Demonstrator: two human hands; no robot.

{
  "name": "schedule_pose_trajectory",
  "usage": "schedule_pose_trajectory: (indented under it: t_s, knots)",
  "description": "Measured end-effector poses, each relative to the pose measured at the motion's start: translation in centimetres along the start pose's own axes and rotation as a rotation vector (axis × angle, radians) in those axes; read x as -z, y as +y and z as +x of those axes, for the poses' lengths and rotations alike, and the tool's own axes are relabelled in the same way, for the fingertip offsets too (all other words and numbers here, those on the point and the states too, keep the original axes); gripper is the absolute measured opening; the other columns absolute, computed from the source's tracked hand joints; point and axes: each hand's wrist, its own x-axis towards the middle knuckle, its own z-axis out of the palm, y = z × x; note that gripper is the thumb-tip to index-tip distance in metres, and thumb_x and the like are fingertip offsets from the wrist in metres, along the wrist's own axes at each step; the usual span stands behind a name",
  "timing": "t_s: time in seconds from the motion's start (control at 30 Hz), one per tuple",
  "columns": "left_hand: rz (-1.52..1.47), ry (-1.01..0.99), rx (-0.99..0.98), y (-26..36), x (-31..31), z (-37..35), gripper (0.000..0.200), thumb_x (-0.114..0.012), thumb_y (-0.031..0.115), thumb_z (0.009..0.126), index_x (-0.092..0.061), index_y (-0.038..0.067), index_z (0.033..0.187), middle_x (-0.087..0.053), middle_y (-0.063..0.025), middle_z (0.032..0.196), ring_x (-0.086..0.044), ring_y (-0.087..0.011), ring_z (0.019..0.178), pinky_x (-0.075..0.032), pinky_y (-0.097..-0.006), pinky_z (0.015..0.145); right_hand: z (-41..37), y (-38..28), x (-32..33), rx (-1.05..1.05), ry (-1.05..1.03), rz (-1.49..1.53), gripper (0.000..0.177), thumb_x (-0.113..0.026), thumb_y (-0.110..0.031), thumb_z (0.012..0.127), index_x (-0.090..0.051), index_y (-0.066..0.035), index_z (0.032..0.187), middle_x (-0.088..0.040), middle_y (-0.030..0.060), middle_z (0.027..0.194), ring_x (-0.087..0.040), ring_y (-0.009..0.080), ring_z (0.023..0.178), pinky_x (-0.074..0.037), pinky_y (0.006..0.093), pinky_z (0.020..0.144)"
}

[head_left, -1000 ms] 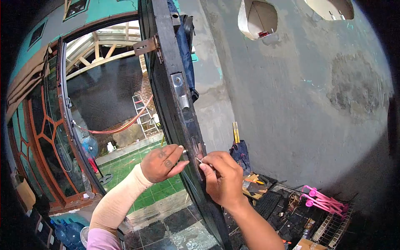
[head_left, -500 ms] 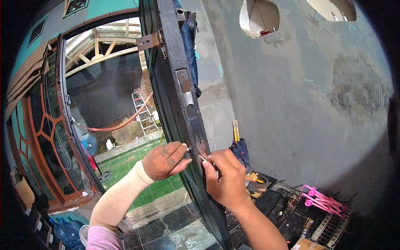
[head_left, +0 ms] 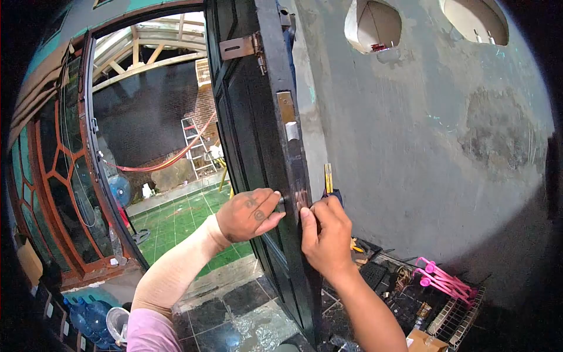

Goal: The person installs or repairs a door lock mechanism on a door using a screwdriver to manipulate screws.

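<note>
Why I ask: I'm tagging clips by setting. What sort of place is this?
Probably a house doorway under repair: dark door beside a bare cement wall, green tiled floor outside, cluttered wire basket.

left hand point(head_left: 249, 214): dark tattoo marks point(head_left: 255, 210) on back, one round. left forearm in snug beige arm sleeve point(head_left: 176, 273), wrist to elbow. pink shirt sleeve point(head_left: 149, 331) above. right hand point(head_left: 325, 237), forearm bare.

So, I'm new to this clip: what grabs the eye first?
A tall black door stands edge-on in the middle, the left hand on its face and the right hand at its edge, below a metal latch plate. Bright pink plastic pieces lie low right; green floor tiles show through the doorway.
</note>
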Motion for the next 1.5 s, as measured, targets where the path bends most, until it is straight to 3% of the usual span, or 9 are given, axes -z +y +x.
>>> schedule_pose_trajectory:
  t_s: [0.2,0.33,0.5,0.93,1.23,1.5]
  knots:
    - [-0.021,0.078,-0.009,0.0,-0.5,-0.3,0.044,-0.08,0.016,0.079,-0.06,-0.006,0.11,-0.064,-0.0176,0.1,-0.067,-0.0307,0.089,-0.058,-0.0367,0.073,-0.6,-0.4,-0.1,-0.105,0.09,0.04,0.017,-0.074,-0.009,0.086,-0.061,0.001,0.083,-0.059,0.0157,0.08,-0.059,0.0318,0.064,-0.048,0.0401,0.06]
    - [-0.074,0.1,-0.006,-0.3,-1.1,-0.4,0.047,-0.081,0.015,0.077,-0.06,-0.007,0.113,-0.065,-0.0197,0.101,-0.068,-0.0338,0.086,-0.058,-0.0379,0.069,-0.8,-0.1,-0.3,-0.014,0.174,0.038,0.014,-0.075,-0.007,0.085,-0.064,0.0,0.087,-0.062,0.0147,0.081,-0.062,0.03,0.067,-0.051,0.0367,0.062]
    - [-0.096,0.108,-0.066,-1.3,-1.7,-0.2,0.044,-0.08,0.015,0.078,-0.06,-0.007,0.11,-0.064,-0.0179,0.098,-0.067,-0.031,0.086,-0.058,-0.0357,0.072,-1.1,0.7,-0.3,0.108,0.172,-0.009,0.014,-0.075,-0.003,0.082,-0.067,0.0,0.093,-0.067,0.0143,0.09,-0.067,0.0284,0.074,-0.053,0.0355,0.066]
    - [-0.122,0.128,-0.059,-1.2,-1.9,-0.3,0.044,-0.081,0.012,0.074,-0.061,-0.008,0.108,-0.065,-0.0164,0.097,-0.067,-0.0295,0.083,-0.059,-0.0359,0.073,-0.8,0.6,0.7,0.076,0.065,0.003,0.013,-0.07,0.004,0.082,-0.066,0.002,0.095,-0.065,0.0162,0.088,-0.065,0.0299,0.076,-0.053,0.035,0.066]
    - [-0.123,0.132,-0.078,-1.4,-1.7,-0.4,0.044,-0.081,0.012,0.076,-0.06,-0.008,0.109,-0.064,-0.0161,0.097,-0.067,-0.0292,0.085,-0.059,-0.0356,0.073,0.1,0.1,0.4,0.152,-0.069,-0.188,0.011,-0.066,0.001,0.087,-0.056,0.001,0.091,-0.056,0.019,0.088,-0.061,0.0413,0.075,-0.051,0.0449,0.065]
    - [-0.139,0.139,-0.046,-1.2,-2.3,-0.3,0.044,-0.08,0.014,0.077,-0.059,-0.007,0.111,-0.063,-0.0167,0.1,-0.067,-0.03,0.087,-0.059,-0.0365,0.076,0.5,0.4,0.4,0.086,-0.068,-0.177,0.011,-0.062,-0.003,0.092,-0.054,0.002,0.086,-0.056,0.0207,0.087,-0.058,0.0439,0.074,-0.048,0.0484,0.065]
